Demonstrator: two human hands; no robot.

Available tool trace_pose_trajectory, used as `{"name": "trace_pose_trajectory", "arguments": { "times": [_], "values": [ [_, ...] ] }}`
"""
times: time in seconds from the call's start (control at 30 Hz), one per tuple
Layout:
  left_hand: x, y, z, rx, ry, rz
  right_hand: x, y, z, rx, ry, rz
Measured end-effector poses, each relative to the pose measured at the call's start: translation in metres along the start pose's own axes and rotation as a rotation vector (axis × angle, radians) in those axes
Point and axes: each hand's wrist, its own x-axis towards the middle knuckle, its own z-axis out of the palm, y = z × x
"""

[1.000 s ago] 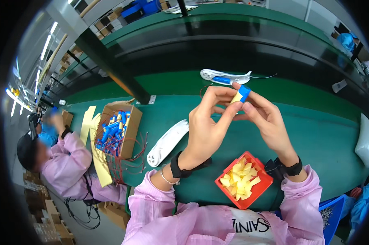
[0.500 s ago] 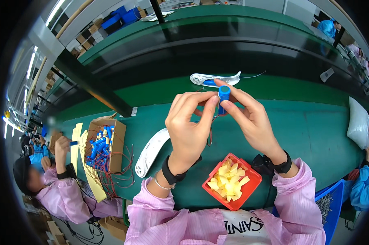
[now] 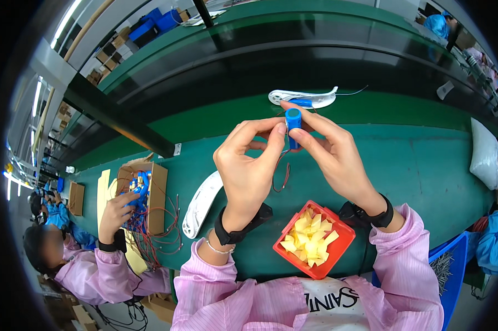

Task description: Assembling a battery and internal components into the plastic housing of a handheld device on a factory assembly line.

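A blue cylindrical battery stands upright between my hands above the green table, its round end facing up. My right hand grips it between thumb and fingers. At its left side, my left hand pinches with thumb and forefinger against the battery; whatever thin piece may be between them is too small to make out. Dark red wires dangle below. Beneath my hands sits a red tray holding yellow paper pieces. Left of my left wrist lies a white curved shell.
Beyond my hands, another white shell contains a blue battery. At left, a cardboard box holds wired batteries, with a co-worker's hand over it. A green post rises nearby. A plastic bag and blue bin are right.
The co-worker's hand has moved down and right, from holding a blue piece in the air to the battery box. My hands keep hold of the battery; the view has shifted slightly.
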Motion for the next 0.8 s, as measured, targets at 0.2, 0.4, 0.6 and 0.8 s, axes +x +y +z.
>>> {"name": "trace_pose_trajectory", "arguments": {
  "times": [0.2,0.4,0.6,0.8],
  "values": [
    [-0.001,0.003,0.0,-0.108,-0.051,-0.113,0.001,0.001,0.0,0.037,0.018,0.007],
    [-0.002,0.002,0.005,-0.185,-0.001,-0.085,0.001,-0.002,0.0,0.022,0.037,-0.012],
    [-0.004,-0.001,0.008,0.008,0.045,0.092,0.001,-0.001,0.0,-0.075,0.031,-0.045],
    [-0.002,-0.002,0.008,-0.043,0.009,0.054,-0.001,0.001,0.001,-0.049,0.035,-0.025]
  ]
}}
